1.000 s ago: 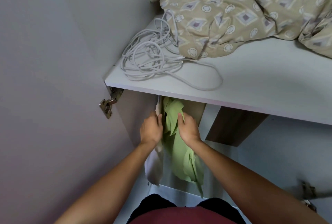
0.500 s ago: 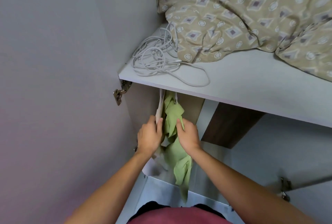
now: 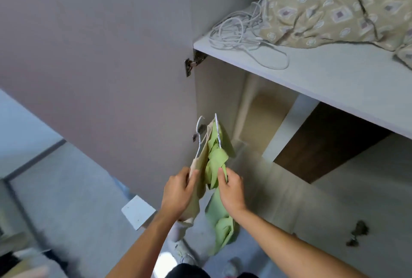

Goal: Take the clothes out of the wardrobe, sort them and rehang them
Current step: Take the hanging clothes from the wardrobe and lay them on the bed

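My left hand [image 3: 178, 190] grips a beige garment [image 3: 199, 164] that hangs on a white hanger [image 3: 199, 138]. My right hand [image 3: 230, 189] grips a light green garment [image 3: 217, 159] on a second white hanger [image 3: 217, 131]. Both garments are held side by side in front of the open wardrobe [image 3: 252, 126], below its shelf, with the hanger hooks free in the air. The green cloth trails down past my right wrist. The hanging rail is hidden under the shelf.
The wardrobe shelf [image 3: 334, 81] carries a coil of white cable [image 3: 240, 32] and a patterned beige duvet [image 3: 334, 3]. The open door [image 3: 100, 66] stands at my left, hinge [image 3: 191, 63] at its edge. Grey floor [image 3: 66, 199] and a small white board [image 3: 138, 212] lie below left.
Both garments with their hangers have come down and out from under the shelf, towards me. My view has swung left, showing the door and floor.
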Motion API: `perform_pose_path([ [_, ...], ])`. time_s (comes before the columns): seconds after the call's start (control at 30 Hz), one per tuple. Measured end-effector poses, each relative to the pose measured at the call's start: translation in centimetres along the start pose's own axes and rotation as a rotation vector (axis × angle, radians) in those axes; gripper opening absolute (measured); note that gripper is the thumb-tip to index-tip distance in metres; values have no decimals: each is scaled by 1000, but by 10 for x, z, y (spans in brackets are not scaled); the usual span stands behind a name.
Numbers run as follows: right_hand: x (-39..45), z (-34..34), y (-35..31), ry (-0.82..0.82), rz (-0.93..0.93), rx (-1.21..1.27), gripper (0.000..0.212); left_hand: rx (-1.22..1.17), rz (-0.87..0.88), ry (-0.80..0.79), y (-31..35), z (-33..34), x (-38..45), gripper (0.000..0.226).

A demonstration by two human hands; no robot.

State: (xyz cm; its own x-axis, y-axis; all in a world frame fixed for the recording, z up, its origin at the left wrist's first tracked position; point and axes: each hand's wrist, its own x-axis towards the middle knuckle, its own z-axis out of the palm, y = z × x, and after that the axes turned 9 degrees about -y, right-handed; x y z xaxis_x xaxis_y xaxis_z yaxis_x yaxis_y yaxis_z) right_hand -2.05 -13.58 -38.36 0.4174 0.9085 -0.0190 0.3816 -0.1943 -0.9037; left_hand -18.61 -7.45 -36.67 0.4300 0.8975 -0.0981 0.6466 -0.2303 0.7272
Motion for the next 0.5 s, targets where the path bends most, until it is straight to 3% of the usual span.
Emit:
perform_pose_path([
  [0.13, -52, 27, -10, -170, 17, 33, 36, -41, -41, 51, -40, -13, -62, 53],
  [0.5, -175, 153, -28, -356, -31, -79, 45, -133, -159, 122, -152, -52, -211, 49],
])
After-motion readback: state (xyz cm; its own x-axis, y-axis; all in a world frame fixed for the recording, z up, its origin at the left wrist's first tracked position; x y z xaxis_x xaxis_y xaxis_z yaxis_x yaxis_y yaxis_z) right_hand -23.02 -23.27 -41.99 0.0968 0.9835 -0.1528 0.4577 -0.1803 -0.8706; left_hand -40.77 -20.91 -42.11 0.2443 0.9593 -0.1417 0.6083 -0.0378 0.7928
